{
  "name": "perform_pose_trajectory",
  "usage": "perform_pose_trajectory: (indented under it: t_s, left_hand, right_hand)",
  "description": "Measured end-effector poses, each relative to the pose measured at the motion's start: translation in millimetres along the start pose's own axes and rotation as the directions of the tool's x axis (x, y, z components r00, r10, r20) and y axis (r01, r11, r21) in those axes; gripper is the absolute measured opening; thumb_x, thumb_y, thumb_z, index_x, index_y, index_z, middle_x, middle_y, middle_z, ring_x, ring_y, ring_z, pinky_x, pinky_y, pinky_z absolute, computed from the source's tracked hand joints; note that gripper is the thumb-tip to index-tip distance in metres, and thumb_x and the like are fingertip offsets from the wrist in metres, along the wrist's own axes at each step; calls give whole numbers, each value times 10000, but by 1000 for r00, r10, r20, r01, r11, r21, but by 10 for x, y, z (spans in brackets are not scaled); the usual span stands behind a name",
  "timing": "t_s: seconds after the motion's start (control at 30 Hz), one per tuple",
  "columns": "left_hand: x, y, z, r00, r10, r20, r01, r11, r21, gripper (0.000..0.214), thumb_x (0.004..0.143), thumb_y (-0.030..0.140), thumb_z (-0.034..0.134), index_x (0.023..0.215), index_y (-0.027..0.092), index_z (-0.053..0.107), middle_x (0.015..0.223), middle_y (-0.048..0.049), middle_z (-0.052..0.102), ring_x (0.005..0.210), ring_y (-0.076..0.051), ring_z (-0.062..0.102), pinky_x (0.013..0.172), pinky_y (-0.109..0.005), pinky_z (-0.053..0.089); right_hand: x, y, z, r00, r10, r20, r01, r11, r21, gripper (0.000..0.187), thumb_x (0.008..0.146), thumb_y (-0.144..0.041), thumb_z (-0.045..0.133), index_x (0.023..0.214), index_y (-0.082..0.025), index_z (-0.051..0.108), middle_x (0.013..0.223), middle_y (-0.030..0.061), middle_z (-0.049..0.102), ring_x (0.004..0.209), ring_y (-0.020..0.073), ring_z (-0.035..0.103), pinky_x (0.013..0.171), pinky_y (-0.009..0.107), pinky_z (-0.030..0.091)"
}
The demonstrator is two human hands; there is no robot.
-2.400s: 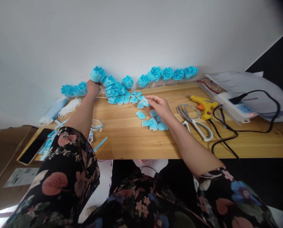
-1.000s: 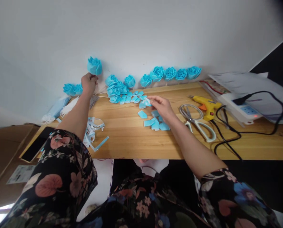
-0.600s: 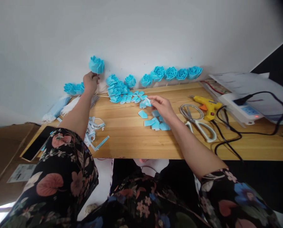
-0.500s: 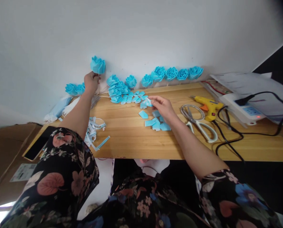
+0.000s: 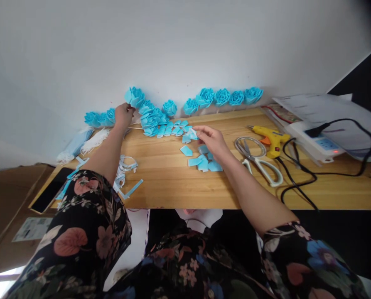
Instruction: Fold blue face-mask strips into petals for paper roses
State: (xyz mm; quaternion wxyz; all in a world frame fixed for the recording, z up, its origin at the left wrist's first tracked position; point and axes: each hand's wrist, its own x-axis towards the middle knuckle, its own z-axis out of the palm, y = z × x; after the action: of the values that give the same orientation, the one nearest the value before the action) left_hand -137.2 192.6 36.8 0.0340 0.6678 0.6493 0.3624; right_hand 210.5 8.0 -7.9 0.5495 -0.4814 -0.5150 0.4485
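My left hand (image 5: 123, 115) is closed on the stem of a blue paper rose (image 5: 134, 96), held low against the white wall beside a heap of blue roses (image 5: 151, 115). My right hand (image 5: 210, 139) pinches a small blue paper petal (image 5: 192, 133) above the wooden table (image 5: 173, 178). Loose blue petals lie just under that hand (image 5: 204, 162), and a row of folded petals (image 5: 169, 129) runs between my two hands.
White-handled scissors (image 5: 258, 160) and a yellow glue gun (image 5: 270, 138) lie right of my right hand, with black cables and a power strip (image 5: 319, 143). More roses (image 5: 224, 96) line the wall. Paper strips (image 5: 126, 174) and a phone (image 5: 48, 192) lie left.
My left hand lifted the rose up along the wall, then brought it down to the right beside the heap. My right hand stayed in place holding the petal.
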Motion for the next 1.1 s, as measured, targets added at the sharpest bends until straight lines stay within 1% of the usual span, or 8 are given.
perform_pose_trajectory:
  t_s: [0.17, 0.27, 0.47, 0.6, 0.77, 0.83, 0.93, 1.1]
  left_hand:
    - [-29, 8, 23, 1000, -26, 10, 26, 1000, 5, 146, 776, 304, 579, 815, 178, 643, 717, -39, 669, 691, -198, 647, 758, -307, 480]
    - [-38, 2, 31, 999, -48, -8, 48, 999, 18, 159, 766, 310, 606, 838, 175, 649, 726, -41, 672, 705, -206, 653, 758, -314, 479]
    - [-22, -12, 19, 999, -40, -32, 41, 998, 46, 107, 722, 278, 658, 750, 184, 615, 833, -90, 703, 871, -252, 667, 823, -331, 481]
    - [-41, 5, -6, 999, -38, -19, 39, 995, 89, 121, 733, 279, 614, 669, 192, 560, 777, -87, 670, 872, -265, 658, 813, -345, 474]
    - [-201, 10, -60, 1000, -10, -11, 11, 992, 124, 195, 728, 290, 589, 604, 205, 465, 646, -19, 561, 827, -233, 600, 794, -316, 465]
    - [-275, -11, -76, 1000, 13, 7, -14, 994, 113, 213, 733, 280, 575, 594, 206, 431, 645, -12, 540, 821, -220, 585, 791, -297, 458]
    - [-335, -60, -73, 998, 44, 41, -49, 992, 113, 196, 733, 242, 543, 591, 206, 412, 669, -21, 540, 812, -217, 580, 790, -302, 445]
    - [-292, -94, -7, 999, 25, 27, -29, 986, 166, 194, 728, 233, 518, 589, 208, 386, 659, -24, 497, 804, -227, 574, 788, -326, 427]
  right_hand:
    - [2, -4, 2, 1000, 4, 4, -4, 1000, 1, 314, 769, -353, 629, 1026, -213, 745, 700, -26, 606, 649, 127, 532, 681, 296, 478]
    - [2, 1, -2, 1000, 2, 7, -2, 1000, 0, 311, 775, -355, 628, 1029, -217, 741, 709, -25, 608, 650, 127, 535, 693, 300, 488]
    - [14, 12, -9, 1000, 10, -2, -10, 1000, -7, 301, 784, -342, 628, 1032, -225, 751, 708, -23, 620, 658, 128, 549, 693, 300, 504]
    - [13, -9, -15, 1000, 15, -10, -15, 1000, 10, 301, 780, -324, 631, 1030, -212, 756, 710, -22, 625, 653, 123, 547, 696, 299, 512]
    - [27, -23, -29, 1000, 27, -16, -26, 1000, 13, 300, 775, -324, 633, 1025, -215, 759, 724, -15, 651, 657, 128, 558, 703, 303, 522]
    - [36, -15, -31, 999, 28, -17, -28, 1000, 14, 301, 771, -326, 637, 1022, -215, 762, 716, -16, 650, 653, 129, 562, 696, 303, 521]
    - [45, 6, -31, 1000, 21, -13, -21, 1000, 15, 299, 770, -335, 637, 1016, -220, 761, 699, -21, 638, 646, 132, 561, 690, 305, 517]
    - [47, 29, -29, 1000, 24, -11, -24, 1000, 15, 296, 773, -332, 632, 1015, -220, 759, 705, -20, 637, 644, 126, 549, 703, 310, 514]
